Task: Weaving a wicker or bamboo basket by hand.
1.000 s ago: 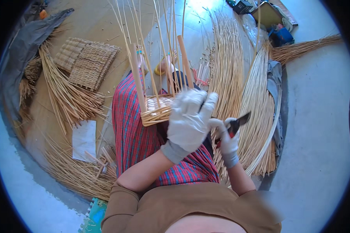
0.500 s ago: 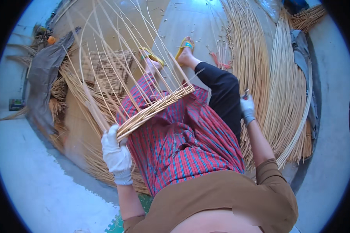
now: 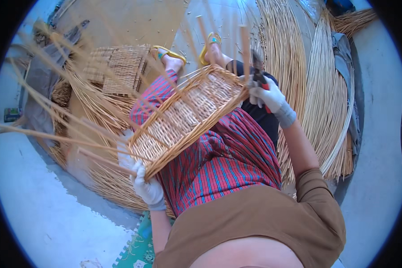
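A rectangular wicker basket [image 3: 187, 118], with a low braided rim and long upright rods, lies tilted across my lap. Its woven inside faces up, and many of the rods are smeared by motion. My left hand [image 3: 148, 190], in a white glove, is closed around the near left corner of the rim. At the far right corner is my gloved right hand [image 3: 272, 99], closed on red-handled pruning shears [image 3: 265, 85]. The shears' dark blades point away from me, beside a thick corner rod [image 3: 244, 51]. Whether the right fingers also touch the rim, I cannot tell.
Woven wicker panels [image 3: 125, 71] are stacked at the far left, beside loose rods [image 3: 96, 102]. Long bundles of rods [image 3: 324, 102] lie on the right, with grey cloth [image 3: 341, 56] along them. A green foam mat [image 3: 138, 245] shows at lower left. Yellow slippers [image 3: 174, 55] are on my feet.
The basket has turned so that its woven inside shows, its rods now leaning left and away. My right hand has come from beside my knee to the basket's far right corner with the shears.
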Demonstrator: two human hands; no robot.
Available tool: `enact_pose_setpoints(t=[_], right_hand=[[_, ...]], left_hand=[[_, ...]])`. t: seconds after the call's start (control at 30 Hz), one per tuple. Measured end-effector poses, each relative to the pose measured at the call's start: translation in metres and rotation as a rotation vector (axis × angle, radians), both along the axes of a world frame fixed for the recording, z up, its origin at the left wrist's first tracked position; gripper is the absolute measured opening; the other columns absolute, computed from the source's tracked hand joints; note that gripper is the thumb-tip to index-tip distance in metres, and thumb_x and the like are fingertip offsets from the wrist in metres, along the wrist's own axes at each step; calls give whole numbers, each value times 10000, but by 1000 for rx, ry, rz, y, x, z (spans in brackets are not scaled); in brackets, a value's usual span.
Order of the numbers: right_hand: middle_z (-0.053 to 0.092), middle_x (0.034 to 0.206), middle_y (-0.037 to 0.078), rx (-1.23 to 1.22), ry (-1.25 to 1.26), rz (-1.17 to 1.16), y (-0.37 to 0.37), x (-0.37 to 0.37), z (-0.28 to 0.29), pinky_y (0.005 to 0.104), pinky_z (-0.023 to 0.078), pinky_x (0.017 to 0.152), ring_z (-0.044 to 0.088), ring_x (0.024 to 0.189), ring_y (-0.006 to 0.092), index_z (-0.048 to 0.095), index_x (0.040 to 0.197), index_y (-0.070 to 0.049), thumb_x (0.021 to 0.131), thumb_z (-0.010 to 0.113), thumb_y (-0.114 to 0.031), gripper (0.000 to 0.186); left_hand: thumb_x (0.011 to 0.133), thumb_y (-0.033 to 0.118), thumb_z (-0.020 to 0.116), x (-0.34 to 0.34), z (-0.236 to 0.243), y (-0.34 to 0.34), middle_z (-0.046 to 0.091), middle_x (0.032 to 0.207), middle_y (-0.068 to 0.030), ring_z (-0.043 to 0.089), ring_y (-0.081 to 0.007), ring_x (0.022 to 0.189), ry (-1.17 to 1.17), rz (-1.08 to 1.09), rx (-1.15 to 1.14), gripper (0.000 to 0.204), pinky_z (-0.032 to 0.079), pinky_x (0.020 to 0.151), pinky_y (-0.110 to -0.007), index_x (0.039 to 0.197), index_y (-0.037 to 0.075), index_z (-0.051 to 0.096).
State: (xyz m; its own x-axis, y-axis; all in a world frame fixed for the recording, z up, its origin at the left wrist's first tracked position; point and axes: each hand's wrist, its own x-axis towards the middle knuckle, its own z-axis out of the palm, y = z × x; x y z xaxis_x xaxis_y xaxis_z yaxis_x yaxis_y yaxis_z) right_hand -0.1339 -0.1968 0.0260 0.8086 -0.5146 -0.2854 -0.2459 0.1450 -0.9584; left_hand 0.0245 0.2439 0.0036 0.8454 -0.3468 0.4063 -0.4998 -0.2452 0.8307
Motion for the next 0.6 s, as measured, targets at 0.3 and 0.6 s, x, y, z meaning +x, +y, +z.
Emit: enact_pose_setpoints(t=[0.3,0.6], right_hand=[[680,744,106,82,18,-345,34,-66,-34,260,475,480,642,584,168,586,1109,-26,853,589,-36,255],[679,753,86,-77,102,-291,21,-35,-20,258,497,568,644,631,146,591,1156,-28,837,586,-15,319]], left_hand=[[806,92,780,55,-43,-95,404,1473,-273,355,-468,1431,-170,29,694,525,341,1176,-521,1278,74,553],[781,586,753,33,1,-175,346,1587,-191,239,-425,1513,-394,-293,564,938,159,1250,-575,1547,155,427]])
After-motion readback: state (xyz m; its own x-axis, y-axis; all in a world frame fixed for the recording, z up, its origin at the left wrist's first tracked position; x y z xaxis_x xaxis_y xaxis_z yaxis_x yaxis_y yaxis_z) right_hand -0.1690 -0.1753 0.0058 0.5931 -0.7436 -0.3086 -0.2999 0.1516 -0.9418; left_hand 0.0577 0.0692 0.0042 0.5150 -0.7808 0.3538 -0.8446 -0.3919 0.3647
